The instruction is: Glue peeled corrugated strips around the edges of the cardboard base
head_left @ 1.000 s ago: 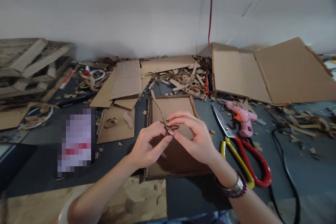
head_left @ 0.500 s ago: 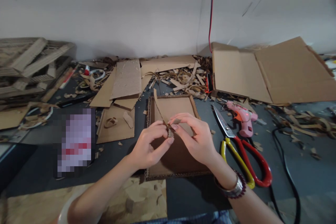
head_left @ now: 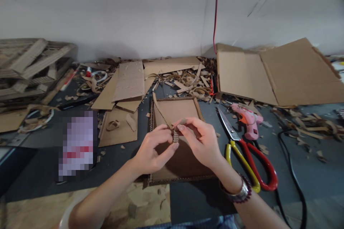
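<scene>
Dark work surface [head_left: 199, 200], cardboard scraps scattered. Left hand [head_left: 153, 146], right hand [head_left: 200, 143]: fingers [head_left: 166, 132] of both pinch corrugated cardboard strip [head_left: 175, 136] above cardboard panel [head_left: 174, 111]; scissors [head_left: 227, 123] lie right.

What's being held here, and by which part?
A narrow corrugated cardboard strip, pinched near its lower end by the left hand and right hand.

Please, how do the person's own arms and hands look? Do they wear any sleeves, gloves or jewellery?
Both forearms are bare, with no sleeves, and neither the left hand nor the right hand wears a glove. The right wrist carries a broad silver metal bangle beside a dark beaded bracelet. At the bottom edge of the view, a white bangle sits on the left arm, only partly visible.
</scene>
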`<state>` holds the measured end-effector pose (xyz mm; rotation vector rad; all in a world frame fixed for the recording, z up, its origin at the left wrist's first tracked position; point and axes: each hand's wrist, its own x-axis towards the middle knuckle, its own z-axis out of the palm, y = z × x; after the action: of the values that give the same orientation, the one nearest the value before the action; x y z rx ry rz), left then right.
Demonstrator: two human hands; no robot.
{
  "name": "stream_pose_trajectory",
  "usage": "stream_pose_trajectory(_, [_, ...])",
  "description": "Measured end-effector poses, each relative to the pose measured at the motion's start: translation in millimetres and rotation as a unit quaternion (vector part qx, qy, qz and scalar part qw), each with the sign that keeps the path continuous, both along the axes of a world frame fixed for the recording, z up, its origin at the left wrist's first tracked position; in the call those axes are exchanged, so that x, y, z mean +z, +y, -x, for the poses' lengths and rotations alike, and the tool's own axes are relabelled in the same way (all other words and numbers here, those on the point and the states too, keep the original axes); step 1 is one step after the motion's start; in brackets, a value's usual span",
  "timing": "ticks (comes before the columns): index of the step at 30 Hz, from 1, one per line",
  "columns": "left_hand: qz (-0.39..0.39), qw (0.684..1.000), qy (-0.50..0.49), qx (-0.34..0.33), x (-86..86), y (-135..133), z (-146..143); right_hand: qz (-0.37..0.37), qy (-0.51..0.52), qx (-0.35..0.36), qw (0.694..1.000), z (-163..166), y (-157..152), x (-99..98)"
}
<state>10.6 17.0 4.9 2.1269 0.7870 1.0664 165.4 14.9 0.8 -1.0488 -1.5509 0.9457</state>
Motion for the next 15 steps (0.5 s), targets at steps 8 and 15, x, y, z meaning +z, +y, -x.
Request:
stream_pose_trajectory(8, [-0.009,1.000,0.000,0.000,0.2,-1.6,0.0,0.024,0.036,0.008,0.999,0.9,0.7,-0.2])
stream_pose_trajectory(15, [-0.016,1.000,0.010,-0.003,0.1,-0.6,-0.3,0.024,0.067,0.027,0.997,0.2,-1.2,-1.1])
